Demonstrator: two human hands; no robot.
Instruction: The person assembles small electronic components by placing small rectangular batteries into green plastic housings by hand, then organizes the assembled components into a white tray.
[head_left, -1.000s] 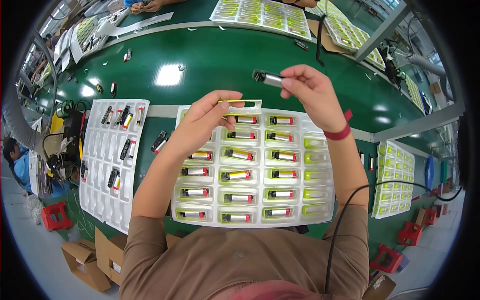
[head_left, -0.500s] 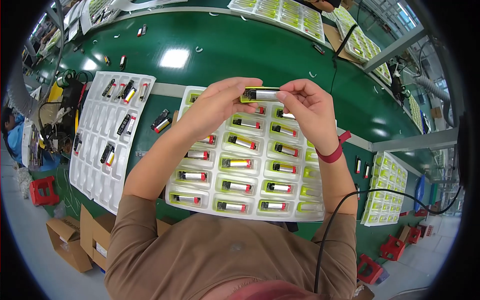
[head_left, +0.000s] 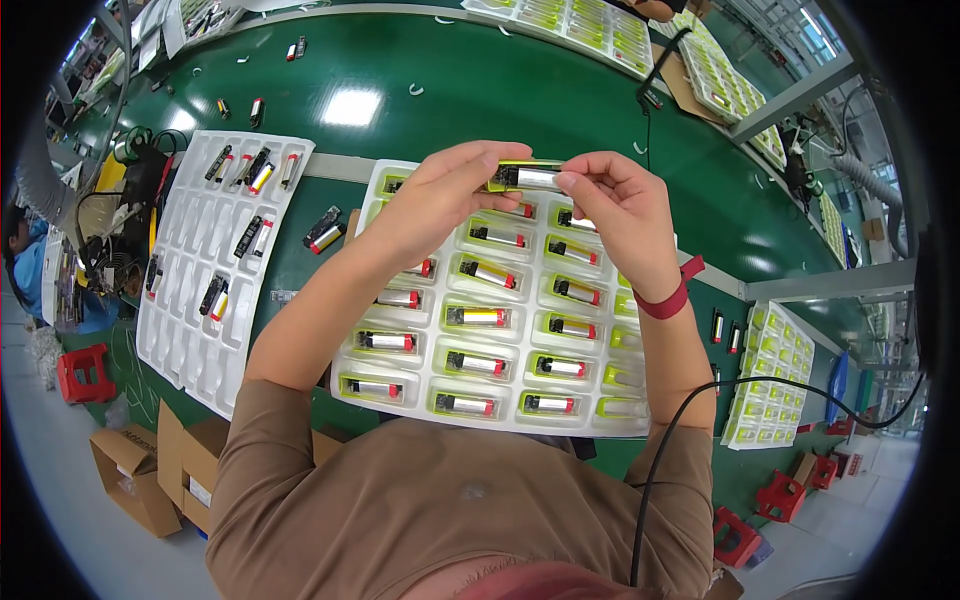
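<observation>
Above the far part of a white moulded tray [head_left: 385, 421], both hands hold a small lime-green case [head_left: 540, 163]. In it lies a silver cylindrical battery [head_left: 532, 177] with a black part at its left end. My left hand [head_left: 445, 195] grips the left end of the case, thumb above and fingers below. My right hand [head_left: 625, 210] is closed at the other end, thumb and fingertips pressing on the battery; they hide its right tip. Under my hands, the tray's pockets carry lime-green cases, many with a battery [head_left: 477, 317] with a red end.
To the left lies a white tray [head_left: 190, 290] with several loose batteries and black parts. A black part and battery [head_left: 323, 231] lie between the trays. Another filled tray [head_left: 768, 375] is at the right. A black cable [head_left: 668, 425] crosses near my right arm.
The case with the battery has shifted slightly up and to the right in view, still between both hands. The tray under my hands appears slightly higher in view.
</observation>
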